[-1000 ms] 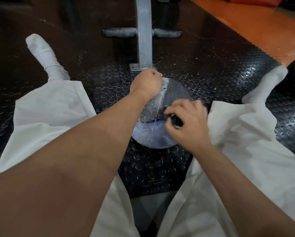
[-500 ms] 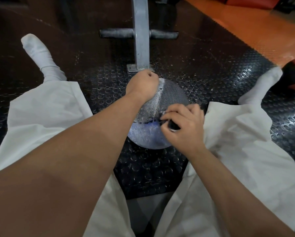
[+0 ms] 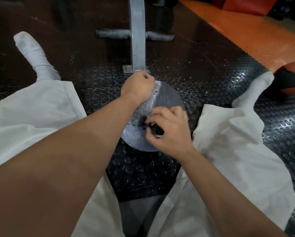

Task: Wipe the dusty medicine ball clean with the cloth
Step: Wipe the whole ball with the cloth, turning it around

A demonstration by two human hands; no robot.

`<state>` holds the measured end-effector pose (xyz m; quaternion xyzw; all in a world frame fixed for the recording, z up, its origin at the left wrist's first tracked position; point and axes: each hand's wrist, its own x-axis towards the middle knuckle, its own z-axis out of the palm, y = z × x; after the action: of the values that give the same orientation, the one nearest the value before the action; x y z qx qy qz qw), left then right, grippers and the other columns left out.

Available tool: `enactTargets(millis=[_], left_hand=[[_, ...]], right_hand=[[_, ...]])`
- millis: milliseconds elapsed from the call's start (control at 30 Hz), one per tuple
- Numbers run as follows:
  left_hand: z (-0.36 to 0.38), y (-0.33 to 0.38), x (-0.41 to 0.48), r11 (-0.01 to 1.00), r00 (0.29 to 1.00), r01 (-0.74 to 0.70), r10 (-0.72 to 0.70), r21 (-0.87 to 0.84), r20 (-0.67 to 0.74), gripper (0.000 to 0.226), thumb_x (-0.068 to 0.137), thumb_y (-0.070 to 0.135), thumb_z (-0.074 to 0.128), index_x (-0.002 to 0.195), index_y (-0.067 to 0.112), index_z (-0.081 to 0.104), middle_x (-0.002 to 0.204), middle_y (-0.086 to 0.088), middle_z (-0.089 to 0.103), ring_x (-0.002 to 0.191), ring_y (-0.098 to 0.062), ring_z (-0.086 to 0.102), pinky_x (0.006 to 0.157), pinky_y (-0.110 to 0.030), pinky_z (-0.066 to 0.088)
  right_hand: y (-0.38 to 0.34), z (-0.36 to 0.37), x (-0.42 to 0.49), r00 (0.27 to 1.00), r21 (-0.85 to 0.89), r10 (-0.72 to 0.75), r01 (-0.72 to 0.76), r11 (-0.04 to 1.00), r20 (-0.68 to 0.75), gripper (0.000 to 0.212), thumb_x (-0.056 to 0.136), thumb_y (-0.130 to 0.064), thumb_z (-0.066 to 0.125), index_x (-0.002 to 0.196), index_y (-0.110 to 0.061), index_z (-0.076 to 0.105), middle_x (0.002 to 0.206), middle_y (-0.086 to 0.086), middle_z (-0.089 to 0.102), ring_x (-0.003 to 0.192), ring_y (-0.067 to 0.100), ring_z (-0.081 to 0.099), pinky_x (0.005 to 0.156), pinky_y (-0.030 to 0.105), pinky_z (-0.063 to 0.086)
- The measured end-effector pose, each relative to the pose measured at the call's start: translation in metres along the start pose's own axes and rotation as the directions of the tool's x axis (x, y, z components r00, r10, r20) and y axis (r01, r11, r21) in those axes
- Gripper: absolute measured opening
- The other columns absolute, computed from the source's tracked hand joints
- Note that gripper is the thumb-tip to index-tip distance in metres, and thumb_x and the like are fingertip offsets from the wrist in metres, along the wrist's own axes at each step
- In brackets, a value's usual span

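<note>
Your ball [image 3: 167, 98] sits on the studded mat [image 3: 143, 177] between your white-trousered legs, just in front of the grey post [image 3: 137, 40]. Your left hand [image 3: 138, 88] lies on the ball's far left top with fingers curled under; you cannot tell whether they grip anything. Your right hand [image 3: 170, 132] is clamped on a dark cloth [image 3: 153, 130], pressing it to the ball's near right face. A red ball [image 3: 292, 79] lies well to the right.
</note>
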<state>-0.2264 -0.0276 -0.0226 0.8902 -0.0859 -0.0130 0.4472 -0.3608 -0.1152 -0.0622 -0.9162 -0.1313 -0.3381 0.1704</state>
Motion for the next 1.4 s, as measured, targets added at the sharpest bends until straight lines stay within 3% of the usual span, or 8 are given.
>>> enactTargets(millis=[133,400,567,800,1000,1100,1267,1400], left_hand=[[-0.001,-0.004,-0.002,1.000,1.000,-0.022,0.022,-0.014,0.007,0.028,0.095,0.030,0.042,0.099,0.023,0.068,0.095,0.005,0.071,0.070,-0.021,0.058,0.064,-0.029,0.040],[-0.001,-0.001,0.004,1.000,1.000,0.019,-0.019,0.003,-0.008,0.024,0.093,0.029,0.043,0.092,0.022,0.067,0.092,0.003,0.069,0.078,-0.023,0.059,0.067,-0.030,0.040],[-0.002,-0.005,0.004,0.999,1.000,-0.006,0.007,-0.048,0.020,0.025,0.092,0.029,0.045,0.087,0.018,0.067,0.091,0.006,0.070,0.061,-0.019,0.048,0.058,-0.029,0.035],[0.000,-0.005,-0.003,0.999,1.000,-0.027,0.027,-0.034,-0.004,0.027,0.093,0.031,0.045,0.098,0.023,0.070,0.095,0.003,0.071,0.080,-0.023,0.061,0.068,-0.030,0.044],[-0.007,-0.007,-0.002,0.998,1.000,-0.013,0.013,-0.061,0.012,0.025,0.095,0.031,0.045,0.096,0.021,0.068,0.090,0.005,0.070,0.063,-0.020,0.051,0.058,-0.028,0.034],[-0.006,-0.009,-0.007,0.998,1.000,-0.028,0.027,-0.054,-0.005,0.023,0.095,0.030,0.044,0.092,0.023,0.065,0.101,0.007,0.070,0.067,-0.019,0.055,0.062,-0.030,0.042],[-0.006,-0.005,-0.014,0.999,0.999,-0.015,0.014,-0.035,-0.031,0.026,0.095,0.031,0.043,0.100,0.024,0.068,0.100,0.005,0.070,0.082,-0.023,0.062,0.067,-0.031,0.043],[-0.009,-0.006,-0.013,0.999,1.000,0.000,-0.001,-0.048,-0.022,0.021,0.095,0.030,0.044,0.088,0.027,0.064,0.106,0.010,0.069,0.086,-0.020,0.063,0.073,-0.032,0.047]], right_hand=[[0.000,0.002,0.007,0.995,-0.009,-0.091,0.091,0.996,0.046,0.009,0.075,-0.027,0.064,0.078,-0.022,0.070,0.094,-0.014,0.066,0.080,0.018,0.044,0.068,0.036,0.036],[0.003,0.009,0.012,0.958,0.184,0.264,-0.242,0.953,-0.107,0.013,0.081,-0.022,0.063,0.086,-0.018,0.074,0.095,-0.003,0.066,0.081,0.028,0.059,0.083,0.019,0.029],[0.006,0.004,0.007,0.999,0.130,0.033,-0.035,0.991,0.012,0.014,0.081,-0.024,0.062,0.085,-0.019,0.074,0.094,-0.006,0.067,0.077,0.030,0.058,0.071,0.037,0.038],[0.027,-0.001,0.048,0.918,0.171,0.397,-0.388,0.906,-0.021,0.013,0.081,-0.019,0.066,0.089,-0.016,0.076,0.093,-0.010,0.061,0.091,0.028,0.051,0.083,0.002,0.026],[0.002,-0.002,0.010,0.997,0.159,0.039,-0.048,0.986,0.062,0.015,0.080,-0.024,0.060,0.083,-0.018,0.073,0.092,-0.006,0.065,0.075,0.026,0.052,0.072,0.036,0.039],[0.011,-0.004,0.015,0.995,0.132,-0.049,0.037,0.991,0.086,0.016,0.079,-0.023,0.058,0.080,-0.017,0.072,0.090,-0.007,0.066,0.072,0.024,0.048,0.067,0.035,0.038],[0.035,-0.003,0.062,0.920,0.154,0.390,-0.390,0.908,0.032,0.012,0.082,-0.018,0.062,0.086,-0.014,0.073,0.094,-0.004,0.066,0.090,0.027,0.048,0.077,0.023,0.032],[0.029,0.000,0.057,0.925,0.127,0.379,-0.376,0.918,0.004,0.015,0.082,-0.021,0.060,0.088,-0.015,0.072,0.094,-0.002,0.064,0.088,0.026,0.049,0.074,0.023,0.030]])
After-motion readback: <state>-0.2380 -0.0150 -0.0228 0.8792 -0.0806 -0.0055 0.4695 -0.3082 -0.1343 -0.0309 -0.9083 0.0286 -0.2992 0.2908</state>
